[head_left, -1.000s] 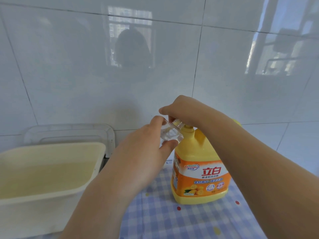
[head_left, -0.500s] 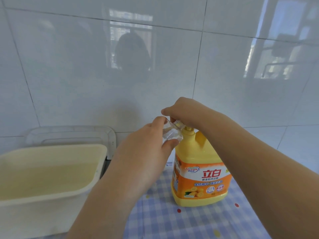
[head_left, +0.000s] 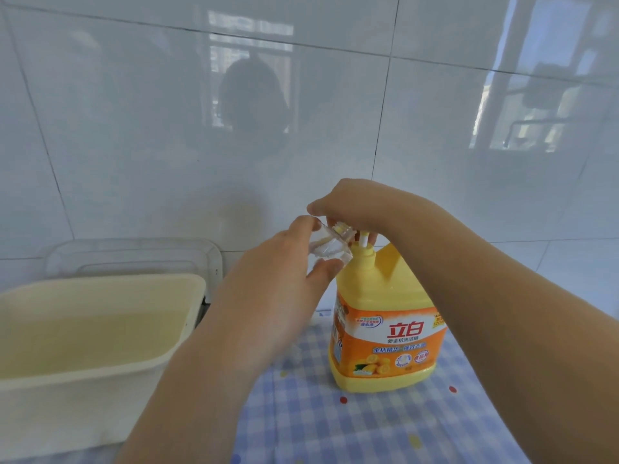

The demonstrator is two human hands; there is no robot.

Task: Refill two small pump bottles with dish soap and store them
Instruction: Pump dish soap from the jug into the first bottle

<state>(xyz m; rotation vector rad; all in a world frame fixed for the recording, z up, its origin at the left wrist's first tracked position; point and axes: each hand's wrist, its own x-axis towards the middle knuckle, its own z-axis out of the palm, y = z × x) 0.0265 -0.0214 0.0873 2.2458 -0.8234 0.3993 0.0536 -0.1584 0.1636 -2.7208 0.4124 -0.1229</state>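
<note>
A big yellow dish soap jug with an orange label stands on the checked cloth. My left hand grips a small clear bottle, tilted with its mouth toward the jug's pump spout. My right hand lies over the pump head, fingers curled down around it; the white pump stem shows below the hand. A little pale liquid is visible inside the small bottle. The pump head itself is hidden under my right hand.
A cream plastic basin sits at the left with a clear lid or tray behind it against the white tiled wall. The blue checked cloth covers the table in front of the jug.
My right hand has risen slightly and more of the white pump stem shows. The small bottle stays at the spout in my left hand.
</note>
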